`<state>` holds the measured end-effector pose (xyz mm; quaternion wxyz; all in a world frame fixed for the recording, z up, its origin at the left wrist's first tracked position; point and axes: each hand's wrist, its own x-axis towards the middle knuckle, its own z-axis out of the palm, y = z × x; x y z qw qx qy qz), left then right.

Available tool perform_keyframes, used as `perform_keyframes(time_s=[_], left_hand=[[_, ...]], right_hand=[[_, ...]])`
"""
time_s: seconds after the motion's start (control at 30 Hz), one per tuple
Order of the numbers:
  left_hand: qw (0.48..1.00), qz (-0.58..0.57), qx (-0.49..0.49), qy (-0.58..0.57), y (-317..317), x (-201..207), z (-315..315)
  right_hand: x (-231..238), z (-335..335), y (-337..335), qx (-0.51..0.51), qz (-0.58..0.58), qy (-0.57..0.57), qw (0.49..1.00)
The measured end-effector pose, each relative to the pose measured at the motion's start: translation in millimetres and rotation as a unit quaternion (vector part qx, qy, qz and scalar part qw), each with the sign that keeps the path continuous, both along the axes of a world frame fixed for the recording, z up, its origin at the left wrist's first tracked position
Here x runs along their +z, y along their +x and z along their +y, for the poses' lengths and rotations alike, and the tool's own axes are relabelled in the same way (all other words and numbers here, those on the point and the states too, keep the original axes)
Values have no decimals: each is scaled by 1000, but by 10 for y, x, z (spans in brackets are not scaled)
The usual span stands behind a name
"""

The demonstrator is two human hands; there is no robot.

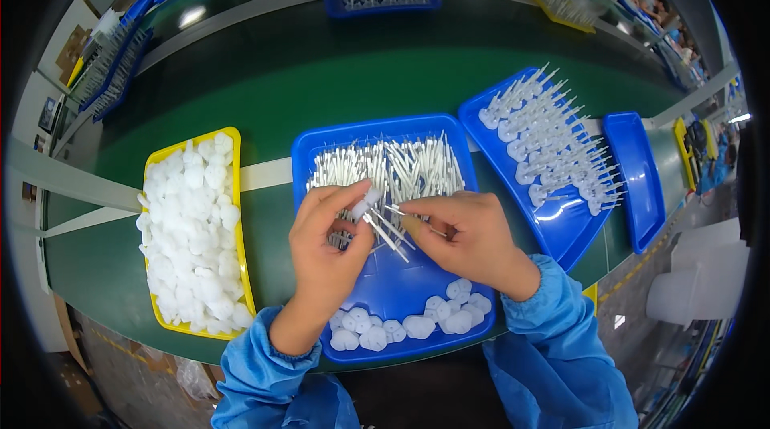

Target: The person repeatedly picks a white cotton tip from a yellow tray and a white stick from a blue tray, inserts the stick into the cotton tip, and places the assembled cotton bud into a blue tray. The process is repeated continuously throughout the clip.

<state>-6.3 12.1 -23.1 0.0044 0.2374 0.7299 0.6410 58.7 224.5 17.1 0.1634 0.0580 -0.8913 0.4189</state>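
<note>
My left hand (321, 248) pinches a small white plastic base (366, 203), from which several thin white rods slant down to the right. Close beside it, the fingertips of my right hand (473, 232) are closed on a thin white rod (395, 209), its end near the base. Both hands are above a blue tray (393, 269). Across the tray's far half lies a dense pile of white rods (429, 166) with thin metal tips. Loose rounded white bases (373, 338) lie along its near edge.
At left, a yellow tray (247, 285) is heaped with white bases (192, 228). To the right, a blue tray (573, 240) bears rows of bases with upright rods (553, 140), beside another blue tray (634, 180). More filled trays stand farther back on the green tabletop (265, 100).
</note>
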Motion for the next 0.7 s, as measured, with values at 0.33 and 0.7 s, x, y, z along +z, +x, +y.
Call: perform_keyframes(time_s=[0.33, 0.7], left_hand=[[1000, 17, 9, -8, 23, 10, 28], [999, 9, -21, -44, 33, 28, 20]], right_hand=[[-8, -26, -21, -1, -11, 5, 1000], [-127, -12, -32, -8, -72, -60, 996]])
